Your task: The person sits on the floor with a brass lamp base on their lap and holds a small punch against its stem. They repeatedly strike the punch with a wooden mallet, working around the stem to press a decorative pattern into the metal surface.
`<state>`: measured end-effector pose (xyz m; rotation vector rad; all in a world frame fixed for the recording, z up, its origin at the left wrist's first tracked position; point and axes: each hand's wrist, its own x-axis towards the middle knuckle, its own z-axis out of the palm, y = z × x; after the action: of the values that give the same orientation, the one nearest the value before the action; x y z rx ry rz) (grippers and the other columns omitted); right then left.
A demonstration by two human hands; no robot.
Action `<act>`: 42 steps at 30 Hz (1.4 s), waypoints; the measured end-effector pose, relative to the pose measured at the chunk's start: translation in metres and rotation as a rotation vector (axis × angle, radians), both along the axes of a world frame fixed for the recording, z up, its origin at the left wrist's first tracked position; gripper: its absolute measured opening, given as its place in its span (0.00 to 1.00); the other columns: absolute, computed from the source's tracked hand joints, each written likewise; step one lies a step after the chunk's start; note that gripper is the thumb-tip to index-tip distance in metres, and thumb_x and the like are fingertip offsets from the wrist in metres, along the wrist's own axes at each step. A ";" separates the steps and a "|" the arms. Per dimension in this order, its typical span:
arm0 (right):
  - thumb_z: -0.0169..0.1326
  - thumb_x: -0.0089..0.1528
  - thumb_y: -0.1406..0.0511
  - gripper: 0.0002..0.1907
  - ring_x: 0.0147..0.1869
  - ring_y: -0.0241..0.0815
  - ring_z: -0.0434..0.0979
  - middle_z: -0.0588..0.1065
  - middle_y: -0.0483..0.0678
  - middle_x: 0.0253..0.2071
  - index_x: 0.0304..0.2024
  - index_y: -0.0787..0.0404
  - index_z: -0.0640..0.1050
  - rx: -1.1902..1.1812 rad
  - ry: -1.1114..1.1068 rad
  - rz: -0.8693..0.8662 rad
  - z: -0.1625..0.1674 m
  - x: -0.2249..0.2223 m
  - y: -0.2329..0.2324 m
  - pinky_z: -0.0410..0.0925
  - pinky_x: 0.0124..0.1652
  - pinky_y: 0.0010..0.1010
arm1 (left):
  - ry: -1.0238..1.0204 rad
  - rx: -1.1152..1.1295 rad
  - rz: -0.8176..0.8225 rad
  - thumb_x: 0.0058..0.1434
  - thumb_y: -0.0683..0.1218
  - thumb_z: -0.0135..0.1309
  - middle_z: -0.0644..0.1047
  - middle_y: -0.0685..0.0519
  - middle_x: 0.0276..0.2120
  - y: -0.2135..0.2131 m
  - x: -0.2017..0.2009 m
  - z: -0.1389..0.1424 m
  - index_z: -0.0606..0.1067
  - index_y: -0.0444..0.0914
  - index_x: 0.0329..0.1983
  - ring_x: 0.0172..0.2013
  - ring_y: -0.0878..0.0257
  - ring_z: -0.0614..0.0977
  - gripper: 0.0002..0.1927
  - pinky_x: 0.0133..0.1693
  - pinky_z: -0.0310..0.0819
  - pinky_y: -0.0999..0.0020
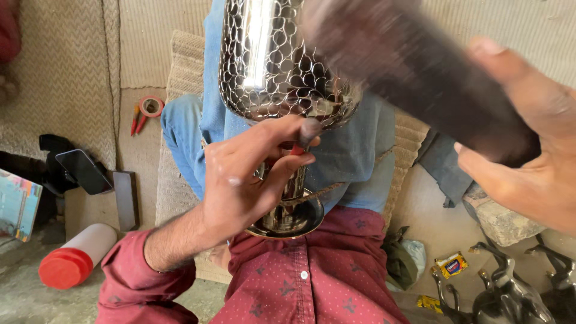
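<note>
On a woven floor mat, a seated person's left hand (240,180) grips the stem of a shiny scale-patterned metal goblet (282,66) on the lap; right hand (528,162) clasps a dark blurred brush (414,72); polishing seems underway, firm bracing needed next.

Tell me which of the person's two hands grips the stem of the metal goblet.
The left hand, in the red sleeve, wraps the stem of the metal goblet. The right hand holds a dark brush instead.

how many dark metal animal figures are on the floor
2, maybe more. One figure stands at the bottom right; a second figure sits at the right edge, cut off by the frame. Others may lie out of view or behind the right hand.
</note>
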<state>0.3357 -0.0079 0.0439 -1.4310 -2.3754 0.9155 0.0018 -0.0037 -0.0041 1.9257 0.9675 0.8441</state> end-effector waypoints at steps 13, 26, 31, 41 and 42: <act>0.62 0.51 0.76 0.40 0.37 0.40 0.76 0.77 0.53 0.39 0.67 0.62 0.69 0.020 0.000 -0.394 -0.040 -0.001 -0.071 0.71 0.38 0.30 | 0.196 0.020 -0.313 0.53 0.32 0.55 0.81 0.54 0.47 0.022 0.009 0.022 0.65 0.39 0.68 0.43 0.60 0.87 0.36 0.40 0.82 0.65; 0.65 0.49 0.75 0.46 0.44 0.45 0.79 0.76 0.63 0.43 0.68 0.67 0.61 0.201 0.013 -0.551 -0.093 -0.039 -0.140 0.72 0.44 0.34 | 0.296 0.154 -0.621 0.47 0.35 0.55 0.81 0.52 0.58 0.049 0.022 0.031 0.67 0.38 0.67 0.41 0.53 0.87 0.39 0.34 0.81 0.60; 0.61 0.56 0.77 0.46 0.38 0.34 0.76 0.75 0.49 0.36 0.75 0.70 0.56 -0.064 0.380 -0.875 -0.120 -0.051 -0.162 0.72 0.43 0.26 | 0.349 0.254 -0.709 0.48 0.38 0.56 0.81 0.47 0.52 0.063 0.030 0.039 0.69 0.35 0.65 0.35 0.47 0.86 0.37 0.32 0.80 0.56; 0.64 0.66 0.78 0.50 0.43 0.37 0.73 0.71 0.49 0.43 0.73 0.64 0.41 0.294 0.679 -1.046 -0.134 -0.076 -0.199 0.72 0.48 0.29 | 0.307 0.236 -0.884 0.54 0.37 0.53 0.84 0.46 0.42 0.073 0.037 0.050 0.74 0.42 0.62 0.33 0.47 0.86 0.30 0.33 0.81 0.56; 0.64 0.65 0.77 0.51 0.43 0.36 0.74 0.71 0.49 0.44 0.73 0.64 0.40 0.336 0.663 -1.032 -0.134 -0.077 -0.198 0.72 0.48 0.29 | 0.296 0.232 -0.886 0.54 0.36 0.52 0.84 0.45 0.42 0.073 0.037 0.051 0.74 0.42 0.62 0.33 0.48 0.86 0.29 0.33 0.81 0.56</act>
<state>0.2586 -0.2055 -0.0902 -1.5705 -1.0119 0.5207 0.0384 0.0696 0.0466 2.4007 0.0902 0.1520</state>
